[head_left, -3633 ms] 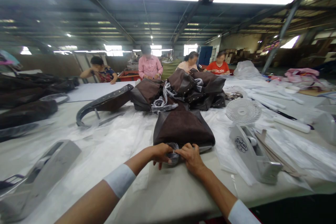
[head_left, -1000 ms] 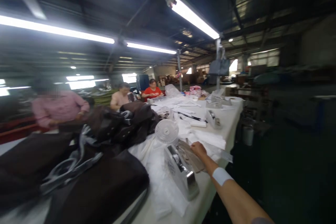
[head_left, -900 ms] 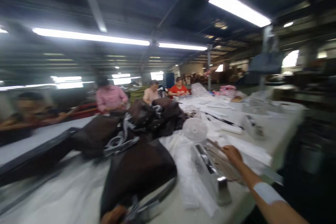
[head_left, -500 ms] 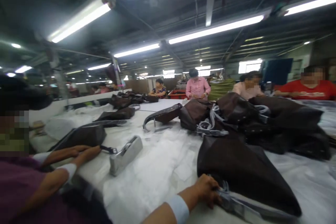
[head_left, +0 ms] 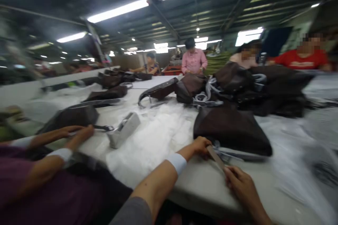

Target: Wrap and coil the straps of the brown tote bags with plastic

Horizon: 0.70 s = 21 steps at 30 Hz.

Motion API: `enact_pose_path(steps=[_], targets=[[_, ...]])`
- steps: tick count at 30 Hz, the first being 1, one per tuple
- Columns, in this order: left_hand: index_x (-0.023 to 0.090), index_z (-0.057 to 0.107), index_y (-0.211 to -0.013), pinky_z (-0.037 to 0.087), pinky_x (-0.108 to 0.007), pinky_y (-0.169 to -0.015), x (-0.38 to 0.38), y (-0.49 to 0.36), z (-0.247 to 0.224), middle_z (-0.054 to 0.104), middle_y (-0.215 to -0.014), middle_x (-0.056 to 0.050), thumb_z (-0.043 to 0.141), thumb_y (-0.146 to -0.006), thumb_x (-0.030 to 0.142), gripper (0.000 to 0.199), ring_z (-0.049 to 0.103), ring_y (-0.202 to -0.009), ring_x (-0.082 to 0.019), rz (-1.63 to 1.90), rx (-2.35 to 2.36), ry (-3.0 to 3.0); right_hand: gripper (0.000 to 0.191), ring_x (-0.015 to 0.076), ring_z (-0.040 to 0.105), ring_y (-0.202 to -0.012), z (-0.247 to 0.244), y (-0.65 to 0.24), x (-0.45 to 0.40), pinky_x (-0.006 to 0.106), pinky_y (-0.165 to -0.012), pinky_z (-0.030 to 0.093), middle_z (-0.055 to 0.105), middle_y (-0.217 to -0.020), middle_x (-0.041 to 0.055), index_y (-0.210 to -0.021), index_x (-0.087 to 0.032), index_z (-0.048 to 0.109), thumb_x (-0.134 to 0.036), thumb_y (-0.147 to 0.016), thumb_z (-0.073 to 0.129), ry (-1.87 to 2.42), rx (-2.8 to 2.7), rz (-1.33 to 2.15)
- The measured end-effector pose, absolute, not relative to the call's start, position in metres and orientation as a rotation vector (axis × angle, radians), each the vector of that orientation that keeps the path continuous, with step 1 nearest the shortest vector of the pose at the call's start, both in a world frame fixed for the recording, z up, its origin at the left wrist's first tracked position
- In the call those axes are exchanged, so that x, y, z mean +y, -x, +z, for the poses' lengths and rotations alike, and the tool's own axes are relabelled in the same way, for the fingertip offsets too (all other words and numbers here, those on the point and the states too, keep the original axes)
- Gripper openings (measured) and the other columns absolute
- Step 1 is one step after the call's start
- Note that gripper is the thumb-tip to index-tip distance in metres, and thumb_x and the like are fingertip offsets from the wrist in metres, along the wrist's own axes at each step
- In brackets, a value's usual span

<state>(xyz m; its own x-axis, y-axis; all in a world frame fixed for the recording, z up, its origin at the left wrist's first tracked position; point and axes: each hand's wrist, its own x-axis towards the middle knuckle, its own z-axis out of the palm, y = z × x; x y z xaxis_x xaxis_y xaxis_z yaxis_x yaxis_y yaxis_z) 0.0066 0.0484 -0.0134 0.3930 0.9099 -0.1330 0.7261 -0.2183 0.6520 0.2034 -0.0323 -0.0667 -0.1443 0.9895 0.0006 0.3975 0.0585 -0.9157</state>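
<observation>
Between my two hands, above the near table edge, a flat grey-brown strap [head_left: 217, 159] is stretched. My left hand [head_left: 202, 146] is closed on its upper end, right by the near corner of a dark brown bag [head_left: 232, 130]. My right hand [head_left: 239, 182] pinches the lower end between thumb and fingers. The bag lies on its side, with grey-wrapped trim [head_left: 244, 153] along its near edge. Whether the strap is joined to the bag cannot be made out.
At left a co-worker in purple [head_left: 66, 144] handles a strap beside a grey tape dispenser [head_left: 124, 129]. White plastic sheets [head_left: 155, 137] cover the table. More dark bags [head_left: 237, 84] are heaped behind mine. Other people stand or sit across the table.
My right hand has come into view and grips the strap with my left. The view has tilted down, so the table's near edge shows. The brown bag lies flatter.
</observation>
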Motion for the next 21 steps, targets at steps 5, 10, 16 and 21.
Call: enact_pose_path(steps=[5,10,16,21], targets=[[0.012,0.068,-0.086,0.047,-0.021,-0.051,0.061,0.001,-0.018,0.066,-0.068,-0.001,0.058,-0.061,0.009,0.027,0.063,-0.059,-0.016,0.267,1.173,-1.932,0.032,0.0098,0.046,-0.039,-0.065,-0.198,-0.028,0.019,-0.036,0.033,0.051,-0.051,-0.0032,-0.068,-0.018,0.052,-0.049,-0.075,0.048,1.362,-1.473,1.139],[0.012,0.067,-0.083,0.045,-0.022,-0.045,0.065,-0.005,-0.019,0.061,-0.057,0.000,0.053,-0.058,0.003,0.030,0.061,-0.049,-0.016,0.198,1.243,-1.910,0.028,0.0089,0.047,-0.040,-0.072,-0.196,-0.032,0.017,-0.036,0.033,0.053,-0.054,-0.0031,-0.072,-0.017,0.053,-0.044,-0.079,0.048,1.365,-1.438,1.081],[0.015,0.064,-0.072,0.047,-0.026,-0.066,0.052,-0.013,-0.017,0.059,-0.061,-0.001,0.051,-0.048,-0.005,0.034,0.063,-0.076,-0.023,0.390,1.406,-2.019,0.030,0.0090,0.046,-0.039,-0.066,-0.195,-0.032,0.017,-0.033,0.033,0.052,-0.053,-0.0037,-0.073,-0.017,0.053,-0.046,-0.077,0.048,1.334,-1.399,1.098],[0.015,0.061,-0.079,0.046,-0.023,-0.061,0.054,-0.012,-0.012,0.061,-0.070,-0.001,0.053,-0.048,-0.003,0.037,0.062,-0.076,-0.022,0.515,1.324,-1.992,0.032,0.0087,0.043,-0.035,-0.062,-0.217,-0.057,0.017,-0.030,0.029,0.051,-0.051,-0.0054,-0.081,-0.017,0.055,-0.048,-0.074,0.048,1.366,-1.269,1.102]])
